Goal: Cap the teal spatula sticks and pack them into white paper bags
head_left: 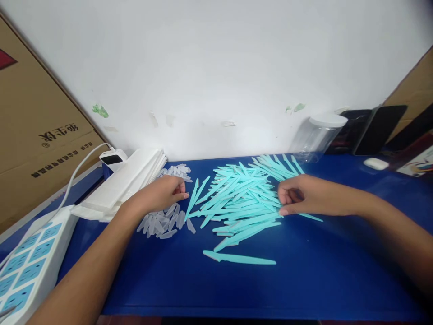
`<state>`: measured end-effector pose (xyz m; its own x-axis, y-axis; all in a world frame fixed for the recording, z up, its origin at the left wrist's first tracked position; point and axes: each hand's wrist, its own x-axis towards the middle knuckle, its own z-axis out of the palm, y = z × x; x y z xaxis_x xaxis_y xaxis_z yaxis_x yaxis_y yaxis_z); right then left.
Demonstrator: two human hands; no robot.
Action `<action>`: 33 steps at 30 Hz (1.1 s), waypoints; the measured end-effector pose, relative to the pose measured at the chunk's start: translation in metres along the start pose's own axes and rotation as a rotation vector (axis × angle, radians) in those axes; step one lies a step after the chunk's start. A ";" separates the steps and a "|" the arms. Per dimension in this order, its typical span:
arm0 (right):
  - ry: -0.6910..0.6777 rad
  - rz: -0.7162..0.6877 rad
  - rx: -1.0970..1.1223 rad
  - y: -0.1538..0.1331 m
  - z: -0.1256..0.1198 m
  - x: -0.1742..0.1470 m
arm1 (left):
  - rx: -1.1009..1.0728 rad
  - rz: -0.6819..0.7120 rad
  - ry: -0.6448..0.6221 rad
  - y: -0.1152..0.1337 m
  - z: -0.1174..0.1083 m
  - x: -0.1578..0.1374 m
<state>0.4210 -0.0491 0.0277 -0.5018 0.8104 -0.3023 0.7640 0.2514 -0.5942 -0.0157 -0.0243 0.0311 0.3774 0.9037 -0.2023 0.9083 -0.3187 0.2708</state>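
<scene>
Turquoise eyebrow razors [243,194] lie in a loose heap on the blue tabletop [189,280]. At the heap's right edge is my right hand [292,194], its fingers curled and the thumb beside the razors' handle ends; what is between the fingers is hidden. My left hand [171,192] hovers over small translucent blade caps [162,223], fingers bent in toward the thumb, and I cannot make out anything in them. More caps [179,171] lie behind that hand. One single razor [240,258] rests apart, in front of the heap.
White paper-like sleeves [125,180] are stacked at the left, beside a power strip [37,257] and a small white device [113,158] with a cable. A clear jar [320,137] with a white lid stands back right, near a dark phone [379,128]. A cardboard box [40,126] borders the left.
</scene>
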 end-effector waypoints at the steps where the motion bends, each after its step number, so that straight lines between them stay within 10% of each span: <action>1: 0.009 -0.003 -0.008 -0.001 0.000 0.000 | -0.001 0.003 0.013 0.001 0.000 0.000; 11: 0.083 -0.137 -0.012 -0.004 -0.007 -0.009 | -0.393 0.165 0.451 0.025 0.007 0.005; 18: 0.164 -0.187 0.292 -0.019 -0.007 -0.011 | -0.774 0.238 0.367 0.047 0.025 0.006; 33: 0.467 -0.267 0.264 -0.025 0.024 0.004 | -0.423 0.282 0.398 0.062 0.034 -0.004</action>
<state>0.3899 -0.0647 0.0238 -0.3855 0.8992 0.2069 0.4796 0.3869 -0.7876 0.0456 -0.0570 0.0170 0.4213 0.8647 0.2736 0.6038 -0.4925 0.6267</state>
